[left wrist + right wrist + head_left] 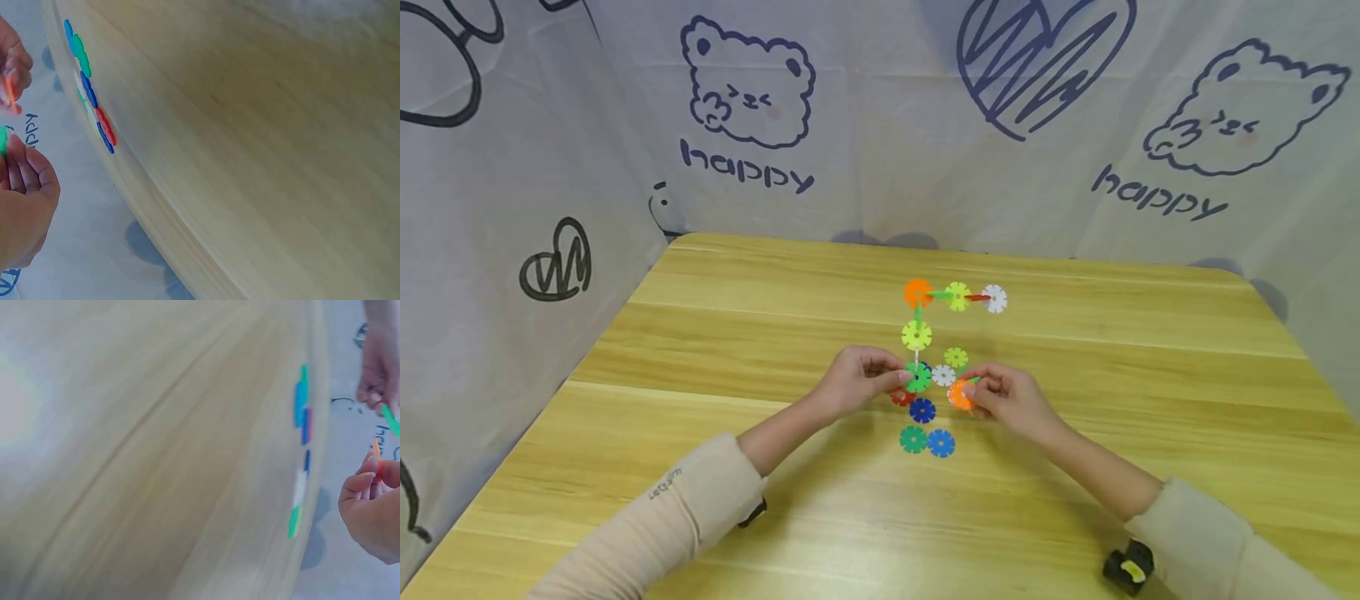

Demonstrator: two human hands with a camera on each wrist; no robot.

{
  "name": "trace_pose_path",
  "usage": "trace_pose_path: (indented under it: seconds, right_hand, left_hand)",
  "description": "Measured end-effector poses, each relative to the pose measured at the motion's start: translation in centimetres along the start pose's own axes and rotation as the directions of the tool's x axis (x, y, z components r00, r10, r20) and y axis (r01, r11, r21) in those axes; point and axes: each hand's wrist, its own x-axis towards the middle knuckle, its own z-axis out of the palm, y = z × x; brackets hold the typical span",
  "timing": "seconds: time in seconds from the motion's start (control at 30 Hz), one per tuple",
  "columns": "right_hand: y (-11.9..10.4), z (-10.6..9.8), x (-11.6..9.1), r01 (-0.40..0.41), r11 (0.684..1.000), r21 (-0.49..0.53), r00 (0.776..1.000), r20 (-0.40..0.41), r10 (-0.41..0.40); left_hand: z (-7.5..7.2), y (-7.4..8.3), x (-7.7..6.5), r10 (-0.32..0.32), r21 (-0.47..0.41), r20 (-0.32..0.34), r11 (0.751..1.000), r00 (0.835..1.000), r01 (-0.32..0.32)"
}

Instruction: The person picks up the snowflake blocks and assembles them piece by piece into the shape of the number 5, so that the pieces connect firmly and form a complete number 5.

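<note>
Between thumb and fingers, my left hand (856, 385) pinches a green notched plastic disc (919, 378), the near end of a joined chain of discs. From it the chain runs up through a yellow-green disc (916, 335) to an orange corner disc (917, 293). There it turns right, past another yellow-green disc (957, 297), to a white end disc (995, 298). A single orange disc (959, 395) is pinched in my right hand (1013, 402), apart from the green one. In the left wrist view, both hands are raised above the tabletop.
Loose discs lie on the wooden table (700, 333) around and below the hands: red (902, 398), dark blue (922, 410), green (913, 439), light blue (941, 443), white (943, 375) and yellow-green (956, 357). A drawn-on white cloth (887, 125) hangs behind the table.
</note>
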Motion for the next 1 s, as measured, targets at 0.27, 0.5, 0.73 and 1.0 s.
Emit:
trace_pose_path:
  seconds: [0.27, 0.5, 0.73, 1.0]
  right_hand:
    - [-1.7, 0.5, 0.1, -0.087, 0.993, 0.079, 0.995, -0.040, 0.091]
    - [-2.2, 0.8, 0.3, -0.118, 0.988, 0.103, 0.993, -0.012, 0.120]
    - [-2.7, 0.8, 0.7, -0.186, 0.975, 0.119, 0.983, 0.025, 0.184]
    - [-3.4, 0.7, 1.0, -0.300, 0.937, 0.181, 0.953, 0.094, 0.287]
  left_hand:
    - [0.3, -0.1, 0.3, 0.007, 0.007, 0.004, 1.000, 1.000, -0.007]
    - [0.5, 0.1, 0.3, 0.022, -0.014, 0.016, 1.000, 1.000, -0.022]
    - [0.8, 0.3, 0.3, 0.032, -0.003, 0.017, 0.999, 0.999, -0.032]
    - [1.2, 0.0, 0.3, 0.052, -0.013, 0.007, 0.999, 0.999, -0.052]
